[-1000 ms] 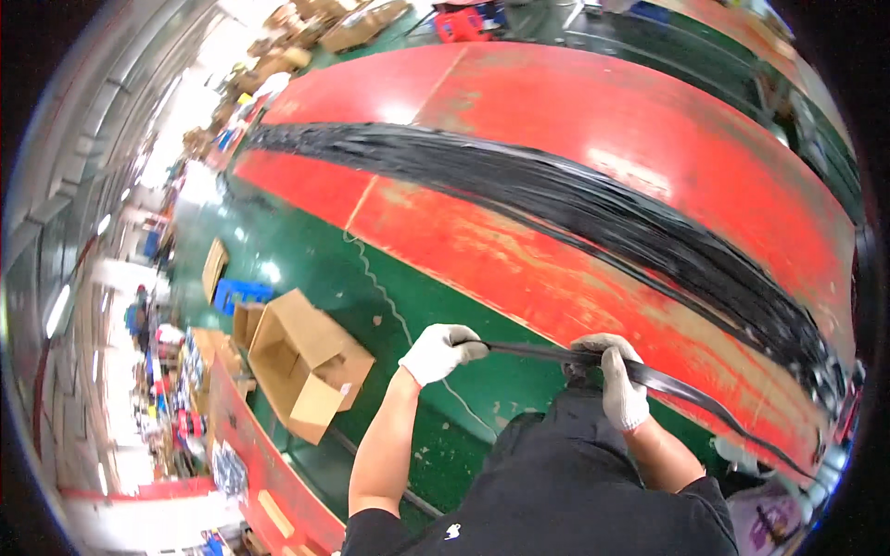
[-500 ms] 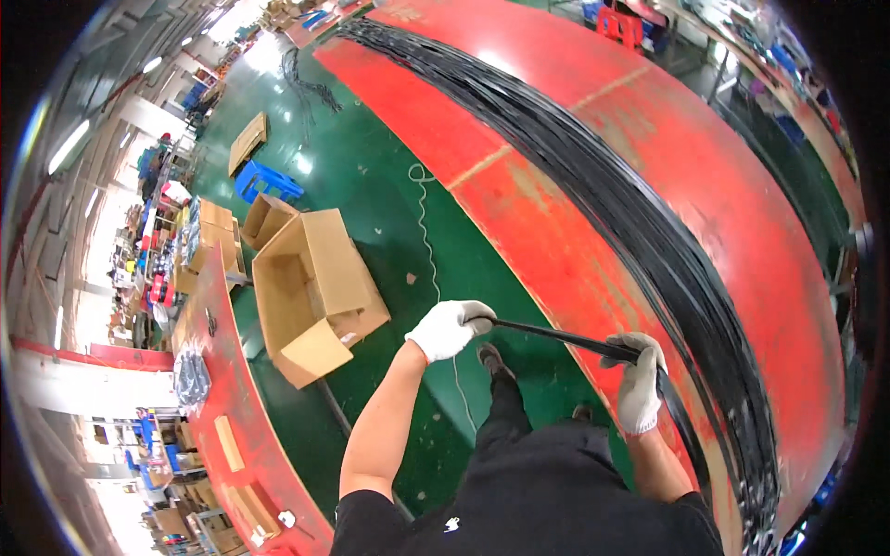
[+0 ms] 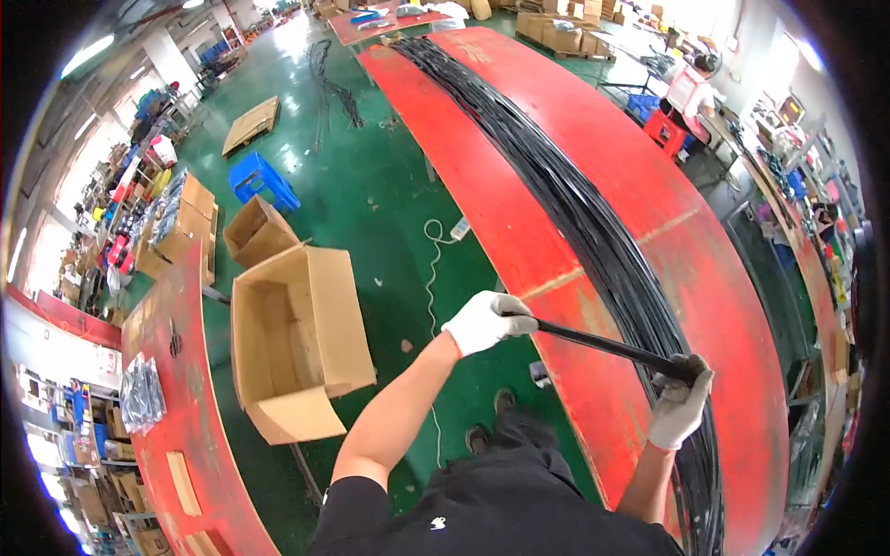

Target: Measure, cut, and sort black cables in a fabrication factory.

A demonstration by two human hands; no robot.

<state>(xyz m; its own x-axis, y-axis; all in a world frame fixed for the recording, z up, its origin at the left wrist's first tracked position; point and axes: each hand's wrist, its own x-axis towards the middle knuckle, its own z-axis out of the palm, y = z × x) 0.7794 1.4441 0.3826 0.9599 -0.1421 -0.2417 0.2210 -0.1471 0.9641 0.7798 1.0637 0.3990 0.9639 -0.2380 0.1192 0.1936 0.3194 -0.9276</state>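
My left hand [image 3: 494,322], in a white glove, pinches one end of a narrow black strip [image 3: 603,346] near the edge of the long red table [image 3: 742,371]. The strip is held taut and slopes down to the right. My right hand [image 3: 681,403], gloved with dark-stained fingers, is closed around the strip above the table. Under and beyond that hand, a long thick bundle of black strips [image 3: 575,195] runs along the table toward its far end. Whether the held strip continues past my right hand is hidden.
Left of me an open cardboard box [image 3: 338,315] stands beside a smaller box [image 3: 255,236] and a blue stool [image 3: 264,181]. A second red table [image 3: 204,435] is at far left. A white cord with a socket strip [image 3: 461,228] lies on the green floor. At back right a person [image 3: 700,93] sits.
My view has tilted up and swung, showing more of the room. Both hands have shifted right in view, still holding the strip stretched between them. My right hand now lies over the bundle.
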